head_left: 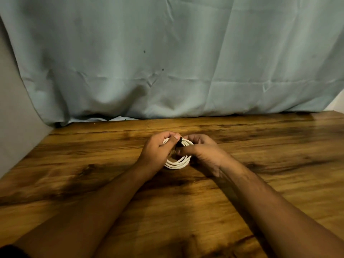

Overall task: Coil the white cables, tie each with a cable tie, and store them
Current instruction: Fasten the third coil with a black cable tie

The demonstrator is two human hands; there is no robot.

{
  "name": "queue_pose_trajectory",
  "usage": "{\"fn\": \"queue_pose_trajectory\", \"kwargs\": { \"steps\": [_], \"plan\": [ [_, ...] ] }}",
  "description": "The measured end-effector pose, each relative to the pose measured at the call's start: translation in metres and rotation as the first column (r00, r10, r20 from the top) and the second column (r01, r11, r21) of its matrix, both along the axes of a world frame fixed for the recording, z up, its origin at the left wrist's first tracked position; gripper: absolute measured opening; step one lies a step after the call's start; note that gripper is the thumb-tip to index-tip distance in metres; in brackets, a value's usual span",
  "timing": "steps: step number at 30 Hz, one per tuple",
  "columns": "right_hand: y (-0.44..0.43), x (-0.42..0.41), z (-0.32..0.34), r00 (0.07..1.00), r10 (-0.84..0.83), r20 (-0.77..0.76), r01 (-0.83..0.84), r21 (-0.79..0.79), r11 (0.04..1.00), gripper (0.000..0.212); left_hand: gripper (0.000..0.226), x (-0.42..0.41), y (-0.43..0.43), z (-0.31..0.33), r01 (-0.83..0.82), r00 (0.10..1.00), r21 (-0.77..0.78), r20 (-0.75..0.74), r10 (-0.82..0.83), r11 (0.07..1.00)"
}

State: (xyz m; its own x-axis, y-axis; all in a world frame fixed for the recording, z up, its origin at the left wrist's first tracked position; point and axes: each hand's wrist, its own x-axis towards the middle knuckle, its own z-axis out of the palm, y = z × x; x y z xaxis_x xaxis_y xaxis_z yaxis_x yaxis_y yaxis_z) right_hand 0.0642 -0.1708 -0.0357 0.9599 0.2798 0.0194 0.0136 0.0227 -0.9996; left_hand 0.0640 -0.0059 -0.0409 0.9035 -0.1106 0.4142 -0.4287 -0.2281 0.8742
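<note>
A coiled white cable [177,163] is held upright between both hands just above the wooden table [260,146]. A black cable tie [180,142] wraps the top of the coil. My left hand [158,151] grips the coil's left side, its thumb and fingers pinched at the tie. My right hand [202,148] holds the coil's right side, with its thumb pressed just below the tie. The middle of the coil is hidden behind my fingers.
A pale blue cloth [167,62] hangs behind the table's back edge. A grey wall [14,118] borders the left side. No other cable or container shows on the tabletop.
</note>
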Motion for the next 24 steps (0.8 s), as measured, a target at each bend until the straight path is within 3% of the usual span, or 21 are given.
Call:
{"fn": "queue_pose_trajectory", "kwargs": {
  "steps": [4, 7, 11, 15, 18, 24],
  "plan": [
    [-0.001, -0.003, 0.002, 0.999, -0.050, -0.008, 0.049, -0.042, 0.998, 0.020, 0.020, -0.003, -0.006, 0.001, 0.015, 1.000, -0.041, -0.021, -0.016, 0.999],
    [0.003, -0.003, -0.001, 0.996, -0.081, -0.025, 0.081, -0.003, 0.997, 0.024, 0.022, -0.002, -0.006, 0.001, 0.006, 0.999, -0.066, -0.053, -0.009, 0.998],
    [0.007, -0.002, -0.006, 0.994, -0.102, -0.048, 0.104, 0.053, 0.993, 0.014, 0.024, -0.005, -0.007, 0.001, 0.001, 0.997, -0.065, -0.082, -0.006, 0.998],
    [0.005, -0.001, -0.005, 0.991, -0.124, -0.054, 0.127, 0.052, 0.991, 0.043, 0.030, -0.007, -0.008, 0.000, 0.013, 0.996, -0.070, -0.083, -0.018, 0.998],
    [0.001, -0.003, 0.000, 0.994, -0.088, -0.059, 0.092, 0.054, 0.994, 0.020, 0.036, -0.008, -0.010, 0.000, 0.036, 0.996, -0.077, -0.081, -0.042, 0.996],
    [0.000, 0.000, -0.002, 0.994, -0.089, -0.060, 0.091, 0.033, 0.995, 0.020, 0.030, -0.006, -0.013, -0.001, 0.018, 0.996, -0.090, -0.083, -0.025, 0.996]
  ]
}}
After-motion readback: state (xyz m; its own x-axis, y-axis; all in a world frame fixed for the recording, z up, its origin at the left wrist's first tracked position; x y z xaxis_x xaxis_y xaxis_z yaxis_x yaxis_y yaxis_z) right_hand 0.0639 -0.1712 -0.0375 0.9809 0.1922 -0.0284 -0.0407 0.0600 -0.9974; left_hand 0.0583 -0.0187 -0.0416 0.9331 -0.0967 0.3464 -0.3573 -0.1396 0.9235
